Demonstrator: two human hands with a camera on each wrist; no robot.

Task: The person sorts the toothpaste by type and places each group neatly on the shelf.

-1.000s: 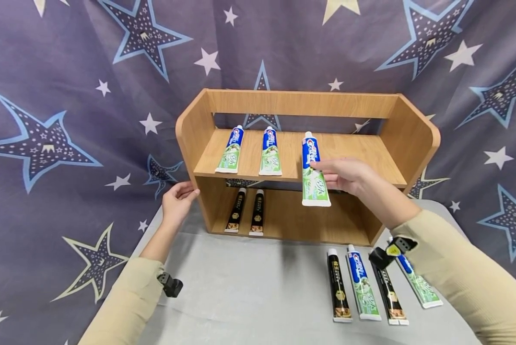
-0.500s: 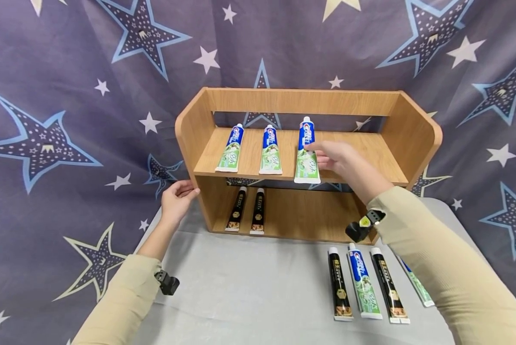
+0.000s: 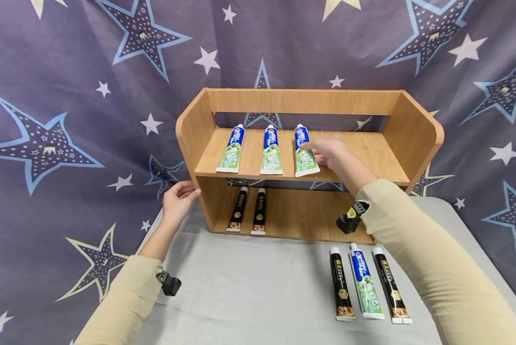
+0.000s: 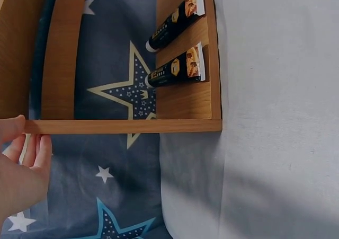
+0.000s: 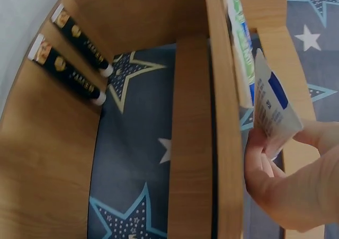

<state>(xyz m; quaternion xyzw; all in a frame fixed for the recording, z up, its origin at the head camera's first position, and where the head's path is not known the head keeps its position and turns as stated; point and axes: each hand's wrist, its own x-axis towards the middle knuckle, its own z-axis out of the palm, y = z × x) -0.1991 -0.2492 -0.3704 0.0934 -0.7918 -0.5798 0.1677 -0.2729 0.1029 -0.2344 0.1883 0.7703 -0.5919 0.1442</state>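
At the upper board of the wooden shelf (image 3: pixel 348 158), my right hand (image 3: pixel 333 152) pinches a blue and green toothpaste tube (image 3: pixel 305 155) between thumb and fingers. In the right wrist view the held tube (image 5: pixel 273 104) is tilted, its pale back showing beside the board's edge. Two similar toothpaste tubes, a middle one (image 3: pixel 271 151) and a left one (image 3: pixel 231 149), lie on that board. My left hand (image 3: pixel 178 203) grips the shelf's left side panel (image 4: pixel 122 126), thumb on one side and fingers on the other. Two black toothpaste tubes (image 4: pixel 177 67) rest on the lower board.
On the grey table (image 3: pixel 249 282) at the front right lie a black tube (image 3: pixel 341 285), a blue and green tube (image 3: pixel 366 282) and another black tube (image 3: pixel 392 287). A star-patterned curtain (image 3: pixel 89 201) hangs behind the shelf. My right sleeve hides part of the table.
My right hand has moved the toothpaste tube back and left, from in front of the shelf to the upper board beside the other two. The left hand has stayed on the side panel.
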